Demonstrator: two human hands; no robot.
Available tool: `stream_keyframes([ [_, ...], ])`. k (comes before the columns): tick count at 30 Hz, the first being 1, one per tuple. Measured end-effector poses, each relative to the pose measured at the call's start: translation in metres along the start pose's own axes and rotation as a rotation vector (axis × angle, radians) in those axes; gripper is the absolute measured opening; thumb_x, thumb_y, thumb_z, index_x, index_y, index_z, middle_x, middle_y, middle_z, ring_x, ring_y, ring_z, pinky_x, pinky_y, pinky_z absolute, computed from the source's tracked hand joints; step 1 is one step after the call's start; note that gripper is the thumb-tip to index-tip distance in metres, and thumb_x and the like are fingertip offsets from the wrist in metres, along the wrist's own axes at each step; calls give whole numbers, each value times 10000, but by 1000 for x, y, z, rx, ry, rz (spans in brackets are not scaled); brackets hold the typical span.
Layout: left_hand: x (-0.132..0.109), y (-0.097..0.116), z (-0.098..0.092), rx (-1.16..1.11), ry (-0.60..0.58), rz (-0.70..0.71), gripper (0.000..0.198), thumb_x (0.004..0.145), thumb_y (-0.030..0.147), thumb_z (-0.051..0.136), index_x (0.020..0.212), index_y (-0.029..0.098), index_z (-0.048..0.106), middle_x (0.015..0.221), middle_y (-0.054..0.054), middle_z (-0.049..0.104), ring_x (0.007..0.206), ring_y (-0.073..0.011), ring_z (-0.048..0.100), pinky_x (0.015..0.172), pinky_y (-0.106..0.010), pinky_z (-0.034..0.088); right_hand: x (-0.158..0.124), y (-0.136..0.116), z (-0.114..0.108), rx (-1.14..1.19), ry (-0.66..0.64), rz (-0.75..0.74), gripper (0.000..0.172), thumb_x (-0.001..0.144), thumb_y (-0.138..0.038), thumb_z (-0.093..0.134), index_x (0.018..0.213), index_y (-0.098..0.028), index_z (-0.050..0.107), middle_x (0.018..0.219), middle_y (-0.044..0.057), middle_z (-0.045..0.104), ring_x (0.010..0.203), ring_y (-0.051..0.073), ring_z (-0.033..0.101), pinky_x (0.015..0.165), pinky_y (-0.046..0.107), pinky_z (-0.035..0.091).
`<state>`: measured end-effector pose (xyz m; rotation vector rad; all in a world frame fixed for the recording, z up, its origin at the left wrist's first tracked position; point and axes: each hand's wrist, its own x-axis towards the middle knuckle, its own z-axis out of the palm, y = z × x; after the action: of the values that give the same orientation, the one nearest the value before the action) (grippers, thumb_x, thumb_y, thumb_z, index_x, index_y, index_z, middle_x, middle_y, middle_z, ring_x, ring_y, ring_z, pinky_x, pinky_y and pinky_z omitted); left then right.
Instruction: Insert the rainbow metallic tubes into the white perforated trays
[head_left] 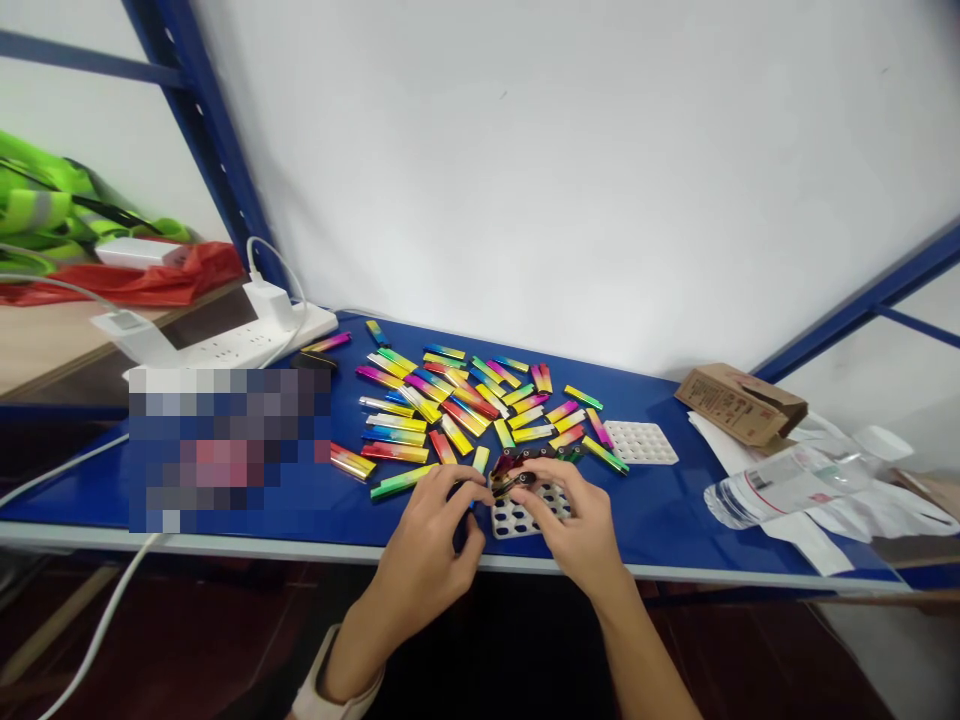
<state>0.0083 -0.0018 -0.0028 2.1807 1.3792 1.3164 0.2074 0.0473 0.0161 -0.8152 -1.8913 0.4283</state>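
My right hand (574, 515) has its thumb and fingers closed on a small dark lighter (523, 480) with a round spot at its end. Beside it, my left hand (435, 535) is curled, its fingertips close to that lighter; whatever lies inside its fingers is mostly hidden. Beneath the hands sits a white tray with holes (514, 520), and several dark-topped pieces (546, 453) stand along its far side. Shiny lighter-shaped pieces (465, 415) in yellow, pink, green and blue lie scattered on the blue table beyond my hands.
A second white holed tray (643, 443) lies to the right. Farther right are a plastic bottle (787, 483) on its side and a cardboard box (739, 403). On the left stands a white power strip (232, 345) with cables, beside a blurred-out patch. A wall rises behind.
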Motion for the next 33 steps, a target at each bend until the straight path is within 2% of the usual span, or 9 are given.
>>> stream_keyframes([
  [7,1,0,2,48,-14,4,335,909,24,458,1152,233,556,1257,-45,531,1208,-203,495,1085,-417,392,4,0,2,-59,26,-118,301,907,-100,725,1165,-228,636,1013,15,710,847,115,680,832,241,551],
  [17,0,-2,3,57,-12,9,357,888,3,451,1139,230,564,1241,-47,542,1190,-209,497,1083,-430,393,7,-5,7,-85,-4,-231,331,912,-40,690,1201,-193,643,1061,69,688,989,156,673,892,278,559],
  [19,0,-3,3,56,-16,6,352,888,4,454,1136,228,562,1242,-44,543,1186,-206,499,1074,-424,399,6,-4,5,-142,8,-245,349,916,-37,678,1232,-185,662,1102,100,639,1003,166,655,856,284,560],
  [22,1,-2,3,54,-20,3,335,894,11,457,1128,228,560,1245,-39,547,1186,-203,502,1073,-422,399,3,-5,1,-274,13,-241,392,920,-72,684,1296,-182,669,1083,112,562,866,146,617,716,282,530],
  [24,1,-2,3,58,-21,7,311,902,20,462,1116,224,561,1245,-40,550,1190,-205,503,1079,-426,395,1,-7,-3,-326,-11,-229,436,928,-98,680,1354,-182,643,1073,110,549,840,144,607,694,284,514],
  [27,1,-2,2,65,-18,17,277,915,38,473,1098,221,569,1242,-46,554,1194,-211,505,1078,-430,395,1,-6,-15,-334,39,-170,417,960,-120,629,1372,-185,624,1064,101,588,888,160,617,730,286,514],
  [30,1,-2,2,73,-15,20,259,930,55,478,1100,223,577,1238,-53,559,1189,-217,511,1068,-431,403,1,13,-33,-424,255,42,224,1006,-196,553,1194,-187,675,986,70,638,786,158,596,691,292,492],
  [32,1,-2,2,84,-12,23,242,939,69,481,1098,223,579,1238,-55,561,1190,-221,511,1069,-438,403,-2,33,-48,-615,244,211,225,1015,-281,522,1123,-177,690,1001,80,644,737,172,589,720,334,493],
  [33,1,-2,2,91,-14,23,235,941,75,484,1096,224,580,1241,-55,560,1193,-224,510,1072,-442,402,-5,44,-54,-713,184,286,250,1003,-314,522,1120,-175,695,1080,105,640,834,212,622,765,363,495],
])
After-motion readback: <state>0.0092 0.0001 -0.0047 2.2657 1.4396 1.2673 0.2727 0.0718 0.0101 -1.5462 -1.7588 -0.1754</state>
